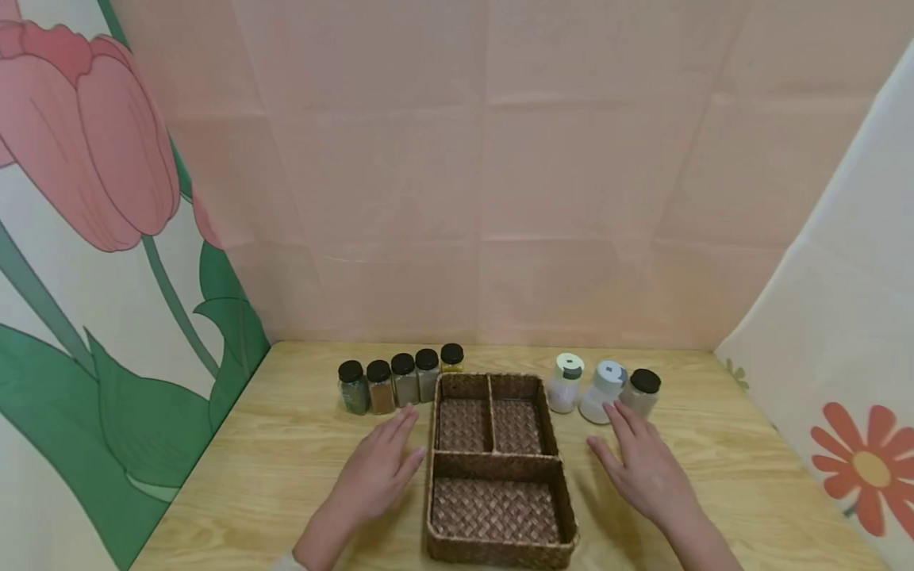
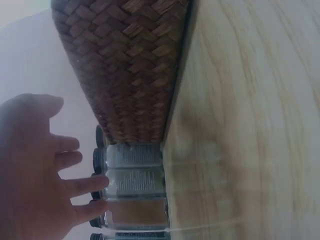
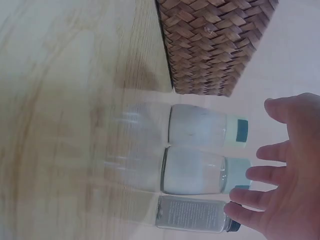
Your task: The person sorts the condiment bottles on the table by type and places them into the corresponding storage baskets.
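A brown woven basket (image 1: 500, 552) with three compartments stands on the table between my hands. My left hand (image 1: 374, 468) hovers beside its left wall, fingers spread and holding nothing. Past those fingertips, several black-capped spice jars (image 1: 381, 388) stand in a row; their labels and the basket's woven side (image 2: 125, 65) show in the left wrist view. On the other side, my right hand (image 1: 646, 468) is held with straight, parted fingers and nothing in it. Near its fingertips stand a pale-green-capped shaker (image 1: 566, 388), a pale-blue-capped shaker (image 1: 604, 392) and a black-capped jar (image 1: 642, 394).
The light wooden table (image 1: 271, 444) runs back to a pink cloth (image 1: 485, 174). A tulip-printed cloth (image 1: 93, 143) hangs on the left, and a white cloth with a red flower (image 1: 842, 317) hangs on the right.
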Demonstrator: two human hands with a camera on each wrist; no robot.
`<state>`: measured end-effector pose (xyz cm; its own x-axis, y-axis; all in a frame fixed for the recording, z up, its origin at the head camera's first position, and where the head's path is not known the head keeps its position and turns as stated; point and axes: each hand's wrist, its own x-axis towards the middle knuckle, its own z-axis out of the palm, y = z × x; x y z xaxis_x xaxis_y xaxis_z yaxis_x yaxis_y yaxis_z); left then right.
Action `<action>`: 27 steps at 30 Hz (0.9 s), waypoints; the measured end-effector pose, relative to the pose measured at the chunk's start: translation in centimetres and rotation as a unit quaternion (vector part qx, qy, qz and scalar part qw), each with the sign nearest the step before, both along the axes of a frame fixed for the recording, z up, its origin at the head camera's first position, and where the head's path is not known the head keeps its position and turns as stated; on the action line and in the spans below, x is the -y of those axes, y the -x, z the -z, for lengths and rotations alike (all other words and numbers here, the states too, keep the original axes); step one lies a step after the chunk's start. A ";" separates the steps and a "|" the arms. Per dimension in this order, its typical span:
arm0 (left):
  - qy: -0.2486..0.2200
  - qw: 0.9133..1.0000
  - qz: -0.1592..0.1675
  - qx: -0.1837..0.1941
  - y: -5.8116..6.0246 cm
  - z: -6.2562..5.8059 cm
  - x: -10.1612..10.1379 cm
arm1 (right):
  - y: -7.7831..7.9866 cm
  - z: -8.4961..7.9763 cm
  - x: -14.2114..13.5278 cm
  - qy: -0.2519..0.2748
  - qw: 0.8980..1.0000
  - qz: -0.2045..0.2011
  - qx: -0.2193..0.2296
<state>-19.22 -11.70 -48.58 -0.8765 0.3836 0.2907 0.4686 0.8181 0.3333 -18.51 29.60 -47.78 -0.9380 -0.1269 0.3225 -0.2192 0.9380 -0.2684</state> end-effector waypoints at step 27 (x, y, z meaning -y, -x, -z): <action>-0.008 0.996 0.059 0.060 -0.1 1.1 -2.0 | 1.3 -0.5 -3.5 0.064 0.998 0.025 -0.004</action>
